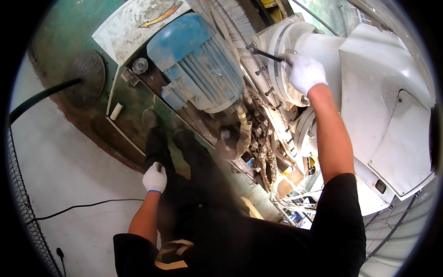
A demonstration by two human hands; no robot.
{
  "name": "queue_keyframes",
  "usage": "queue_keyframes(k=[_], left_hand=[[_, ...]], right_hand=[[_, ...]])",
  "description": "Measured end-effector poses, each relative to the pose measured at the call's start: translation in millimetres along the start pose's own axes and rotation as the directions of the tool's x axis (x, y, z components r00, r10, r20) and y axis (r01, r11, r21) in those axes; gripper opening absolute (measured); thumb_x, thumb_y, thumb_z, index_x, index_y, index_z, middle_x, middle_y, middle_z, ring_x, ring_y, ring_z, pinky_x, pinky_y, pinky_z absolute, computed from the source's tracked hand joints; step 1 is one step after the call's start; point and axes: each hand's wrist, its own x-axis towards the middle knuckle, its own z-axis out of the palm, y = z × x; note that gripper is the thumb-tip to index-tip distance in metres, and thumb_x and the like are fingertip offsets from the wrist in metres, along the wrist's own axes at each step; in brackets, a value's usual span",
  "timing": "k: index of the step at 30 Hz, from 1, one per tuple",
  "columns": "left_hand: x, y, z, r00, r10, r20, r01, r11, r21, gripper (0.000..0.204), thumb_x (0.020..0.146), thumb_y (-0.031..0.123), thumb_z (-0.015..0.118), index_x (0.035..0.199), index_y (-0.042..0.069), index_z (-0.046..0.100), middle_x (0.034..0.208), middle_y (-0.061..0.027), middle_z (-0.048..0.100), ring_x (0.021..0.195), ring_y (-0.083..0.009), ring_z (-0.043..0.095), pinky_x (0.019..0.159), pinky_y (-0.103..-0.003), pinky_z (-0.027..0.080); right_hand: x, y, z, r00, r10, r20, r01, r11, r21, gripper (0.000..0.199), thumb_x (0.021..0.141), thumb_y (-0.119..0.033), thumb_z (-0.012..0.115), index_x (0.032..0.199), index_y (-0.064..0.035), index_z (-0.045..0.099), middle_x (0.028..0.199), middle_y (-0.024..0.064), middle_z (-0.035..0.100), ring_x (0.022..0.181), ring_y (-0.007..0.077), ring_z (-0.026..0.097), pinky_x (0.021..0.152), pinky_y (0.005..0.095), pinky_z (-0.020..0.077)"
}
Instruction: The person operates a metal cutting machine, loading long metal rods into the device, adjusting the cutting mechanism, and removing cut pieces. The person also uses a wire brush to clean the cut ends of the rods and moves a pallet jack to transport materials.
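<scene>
A white knitted glove covers my right hand (pixel 305 73), which is closed round the handle of a dark wrench (pixel 267 54). The wrench's head points left, over the edge of a long pale machine rail with several bolts (pixel 261 70) along it. Beside the hand is a round white flange (pixel 278 44) on a large white machine body. My left hand (pixel 155 177), also gloved, hangs by my thigh with its fingers curled in; nothing shows sticking out of it.
A dusty blue finned motor (pixel 198 64) stands left of the rail, by a white panel (pixel 138 25) with an arrow. Cables and hoses (pixel 267 161) crowd below the rail. A black hose (pixel 46 94) meets a round dark disc (pixel 85 76) on the floor. A thin cable (pixel 92 203) crosses the floor.
</scene>
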Motion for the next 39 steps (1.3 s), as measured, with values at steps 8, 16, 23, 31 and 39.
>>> queue_keyframes(k=[8, 16, 23, 31, 39], left_hand=[[-3, -9, 11, 0.999, -0.006, -0.051, 0.003, 0.998, -0.057, 0.019, 0.103, 0.032, 0.068, 0.108, 0.015, 0.075, 0.104, -0.0161, 0.081, 0.1, -0.043, 0.076, 0.087, -0.056, 0.059], [-6, -8, 12, 0.997, -0.028, -0.069, 0.022, 0.996, -0.081, 0.02, 0.103, 0.032, 0.067, 0.108, 0.014, 0.075, 0.104, -0.0171, 0.08, 0.1, -0.0435, 0.076, 0.087, -0.057, 0.059], [-4, -10, 9, 0.998, -0.034, -0.057, 0.029, 0.996, -0.087, 0.02, 0.104, 0.032, 0.067, 0.108, 0.014, 0.075, 0.104, -0.0172, 0.081, 0.1, -0.0436, 0.076, 0.088, -0.057, 0.059], [0, -7, 9, 0.996, -0.043, -0.075, 0.037, 0.997, -0.074, 0.02, 0.103, 0.033, 0.068, 0.107, 0.015, 0.075, 0.102, -0.0176, 0.08, 0.098, -0.0446, 0.076, 0.086, -0.057, 0.059], [8, -5, 3, 0.997, -0.007, -0.078, 0.007, 1.0, -0.011, 0.016, 0.102, 0.032, 0.069, 0.104, 0.017, 0.075, 0.097, -0.0157, 0.08, 0.093, -0.0435, 0.076, 0.082, -0.057, 0.06]], right_hand=[[52, -17, -38, 0.986, -0.089, 0.14, 0.114, 0.976, -0.185, 0.029, 0.106, -0.031, 0.063, 0.124, -0.0163, 0.082, 0.112, 0.0205, 0.081, 0.106, 0.0418, 0.078, 0.093, 0.0533, 0.0612], [87, -42, -54, 0.965, -0.102, 0.241, 0.181, 0.925, -0.333, 0.03, 0.101, -0.016, 0.062, 0.12, -0.0084, 0.083, 0.119, 0.0229, 0.081, 0.11, 0.0411, 0.079, 0.094, 0.0524, 0.0633], [107, -72, -69, 0.95, -0.04, 0.31, 0.147, 0.933, -0.329, 0.033, 0.093, 0.003, 0.067, 0.123, 0.0024, 0.081, 0.125, 0.0229, 0.081, 0.106, 0.0391, 0.083, 0.089, 0.049, 0.0674], [60, -51, -27, 0.979, -0.03, 0.204, 0.08, 0.966, -0.244, 0.033, 0.102, -0.015, 0.056, 0.117, -0.0019, 0.082, 0.122, 0.0267, 0.08, 0.111, 0.0418, 0.08, 0.095, 0.0534, 0.0644], [-12, -93, 236, 0.886, 0.464, 0.0, -0.372, 0.71, 0.598, 0.035, 0.114, -0.036, 0.055, 0.12, -0.0036, 0.068, 0.102, 0.0322, 0.077, 0.098, 0.0532, 0.074, 0.089, 0.0619, 0.057]])
